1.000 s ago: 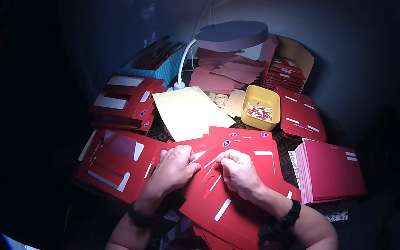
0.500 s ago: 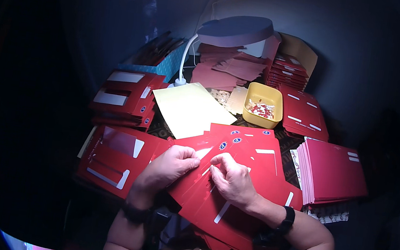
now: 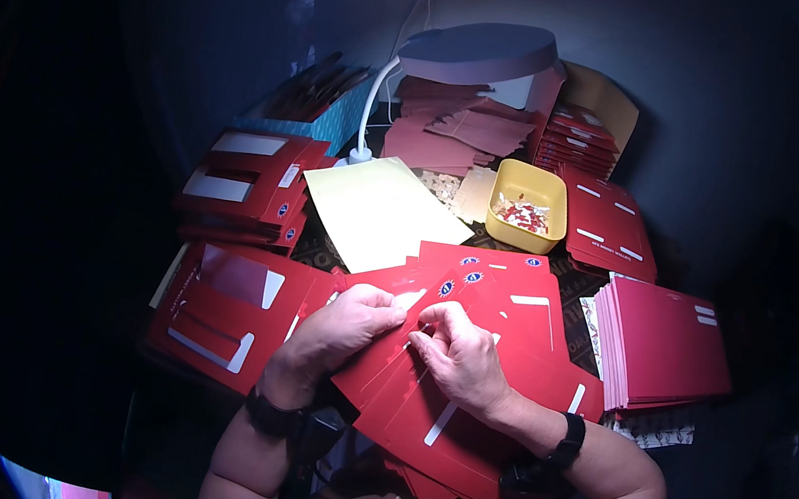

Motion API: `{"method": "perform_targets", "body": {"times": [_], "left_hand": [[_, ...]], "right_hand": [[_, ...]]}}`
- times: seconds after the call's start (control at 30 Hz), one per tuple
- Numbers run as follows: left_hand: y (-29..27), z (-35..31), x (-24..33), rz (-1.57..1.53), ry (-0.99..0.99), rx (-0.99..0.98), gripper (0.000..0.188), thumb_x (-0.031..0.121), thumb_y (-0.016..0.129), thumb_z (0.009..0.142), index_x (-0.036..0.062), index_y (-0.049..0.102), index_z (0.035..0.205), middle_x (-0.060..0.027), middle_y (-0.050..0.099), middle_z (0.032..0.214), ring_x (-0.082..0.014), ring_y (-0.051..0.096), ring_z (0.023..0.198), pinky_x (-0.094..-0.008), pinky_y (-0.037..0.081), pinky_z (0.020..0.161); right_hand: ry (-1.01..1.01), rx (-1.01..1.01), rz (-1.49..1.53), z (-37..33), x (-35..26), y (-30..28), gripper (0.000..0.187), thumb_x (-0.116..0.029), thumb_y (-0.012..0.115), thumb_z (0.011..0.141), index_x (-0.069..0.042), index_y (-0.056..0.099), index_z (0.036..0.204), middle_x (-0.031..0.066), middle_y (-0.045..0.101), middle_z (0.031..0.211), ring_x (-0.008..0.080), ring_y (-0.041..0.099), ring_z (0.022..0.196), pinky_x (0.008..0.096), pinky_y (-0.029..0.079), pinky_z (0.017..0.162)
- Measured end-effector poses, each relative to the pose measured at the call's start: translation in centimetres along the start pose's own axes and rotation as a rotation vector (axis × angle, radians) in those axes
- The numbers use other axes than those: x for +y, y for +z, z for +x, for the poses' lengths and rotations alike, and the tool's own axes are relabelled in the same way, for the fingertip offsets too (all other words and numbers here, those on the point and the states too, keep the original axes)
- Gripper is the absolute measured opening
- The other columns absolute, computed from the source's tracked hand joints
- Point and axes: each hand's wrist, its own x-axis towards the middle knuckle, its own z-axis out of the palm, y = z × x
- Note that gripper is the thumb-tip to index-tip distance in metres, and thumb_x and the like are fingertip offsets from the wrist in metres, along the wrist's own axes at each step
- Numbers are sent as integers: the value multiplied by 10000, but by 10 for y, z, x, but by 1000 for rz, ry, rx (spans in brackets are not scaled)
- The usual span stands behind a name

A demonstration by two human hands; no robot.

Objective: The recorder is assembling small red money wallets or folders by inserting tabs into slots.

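Note:
A fanned pile of flat red card folders (image 3: 467,430) with white-showing slots and blue round emblems lies before me. My left hand (image 3: 350,322) is closed at the pile's left side, thumb pressed to the fingers on a red card's edge. Close by, my right hand (image 3: 461,354) hovers low over the same card, thumb and fingertips pinched together. Whatever sits in that pinch is too small or hidden to make out. A short gap separates the two hands, near a narrow cut slot in the card.
Behind the pile lie a pale yellow sheet (image 3: 384,212) and a yellow tub (image 3: 534,188) of red and white scraps. Folder stacks stand left (image 3: 230,313) and right (image 3: 665,340). A lamp (image 3: 481,53) overhangs the back, beside a blue box (image 3: 336,120) and pinkish cards (image 3: 434,143).
My right hand has shifted slightly left, with its pinched fingers staying over the card. The left hand holds nearly the same place. The whole view has tilted a little.

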Motion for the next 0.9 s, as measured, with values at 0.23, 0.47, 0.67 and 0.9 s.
{"method": "perform_targets", "body": {"times": [0.23, 0.47, 0.67, 0.9], "left_hand": [[-1, 7, -11, -34, 31, 4, 225, 152, 502, 928, -35, 627, 918, -74, 657, 834, -99, 613, 691, -224, 488, 628], [-8, 12, -19, -61, 21, -31, 214, 152, 505, 928, -15, 635, 897, -68, 654, 817, -94, 605, 713, -225, 484, 649], [0, 7, -9, -106, 30, -45, 200, 152, 507, 930, 10, 623, 850, -19, 626, 795, -67, 567, 693, -209, 456, 660], [2, 8, -15, -15, 125, -60, 194, 169, 493, 960, 16, 598, 905, -6, 610, 854, -53, 551, 756, -207, 459, 691]], "right_hand": [[-45, 21, -8, -1, -2, 4, 222, -115, 634, 845, -7, 517, 1000, 136, 656, 775, 258, 673, 717, 345, 520, 623], [-170, 46, -11, -3, 5, 8, 192, -48, 627, 838, -25, 540, 1008, 104, 653, 818, 216, 663, 711, 309, 523, 622], [-266, 77, -57, -3, 7, 8, 161, 26, 620, 824, -15, 585, 975, 108, 639, 875, 173, 659, 732, 277, 527, 637], [-251, 124, 122, -1, 15, 10, 90, -17, 611, 839, -40, 597, 924, 96, 616, 837, 233, 650, 751, 300, 521, 662]]}}
